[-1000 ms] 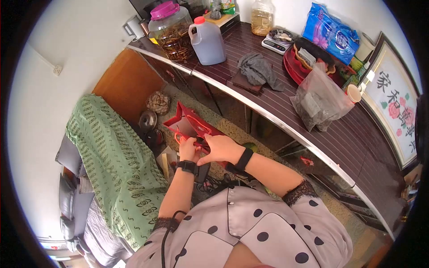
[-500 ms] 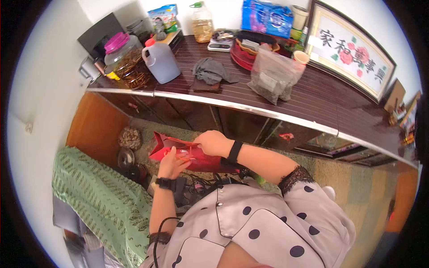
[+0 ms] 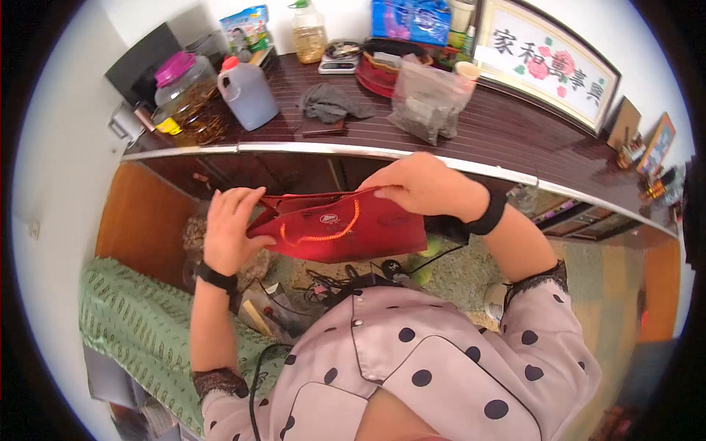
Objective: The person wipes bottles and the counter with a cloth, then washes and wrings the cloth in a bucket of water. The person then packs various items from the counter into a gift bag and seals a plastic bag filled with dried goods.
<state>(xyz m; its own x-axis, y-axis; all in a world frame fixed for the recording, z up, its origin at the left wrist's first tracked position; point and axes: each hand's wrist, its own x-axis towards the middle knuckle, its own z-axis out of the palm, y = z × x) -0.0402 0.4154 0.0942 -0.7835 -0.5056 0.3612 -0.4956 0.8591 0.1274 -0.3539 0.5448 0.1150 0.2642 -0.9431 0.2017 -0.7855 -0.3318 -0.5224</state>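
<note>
A red paper gift bag point(image 3: 331, 239) with an orange rope handle is held up in front of me, its mouth toward the cabinet. My left hand point(image 3: 234, 224) grips the bag's left end, thumb on the near side and fingers over the far side. On the right, my right hand point(image 3: 423, 187) pinches the top rim between thumb and fingers. The handle hangs in a loop over the near face. What lies inside the bag cannot be seen.
Behind the bag runs a dark cabinet top point(image 3: 515, 136) with a metal edge. A plastic pouch point(image 3: 430, 103), a grey cloth point(image 3: 331, 103), a jug point(image 3: 250, 95) and a jar point(image 3: 195, 103) stand there. Cables point(image 3: 331, 283) lie below; a green cover point(image 3: 140, 331) is at left.
The bag has been raised and turned, its near face and handle now showing. My left hand moved left onto its end; my right hand moved right along the rim. The view shifted slightly.
</note>
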